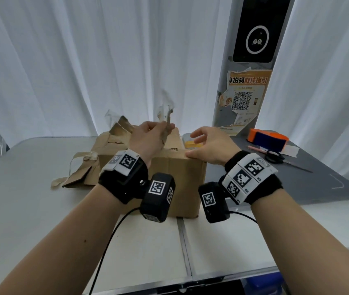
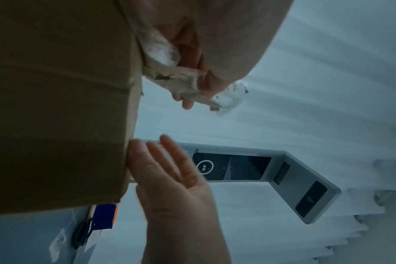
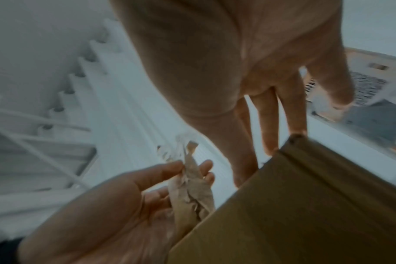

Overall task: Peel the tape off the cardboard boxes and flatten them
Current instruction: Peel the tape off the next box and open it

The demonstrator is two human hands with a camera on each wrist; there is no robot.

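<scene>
A brown cardboard box (image 1: 182, 177) stands in the middle of the white table (image 1: 41, 209). My left hand (image 1: 150, 135) is raised over the box top and pinches a crumpled strip of clear tape (image 1: 166, 111) that still runs down to the box. The same tape (image 2: 183, 85) shows in the left wrist view, and the tape (image 3: 192, 180) shows between finger and thumb in the right wrist view. My right hand (image 1: 207, 145) hovers at the box's right top edge, fingers loosely spread, thumb touching the edge. The box (image 2: 57, 107) fills the left of the left wrist view.
Torn cardboard and tape scraps (image 1: 80, 169) lie left of the box. On a grey surface (image 1: 318, 184) at the right sit an orange-and-blue tape dispenser (image 1: 268, 139), black scissors (image 1: 280, 158) and a pencil (image 1: 256, 149). A grey kiosk post (image 1: 250, 60) stands behind; white curtains all around.
</scene>
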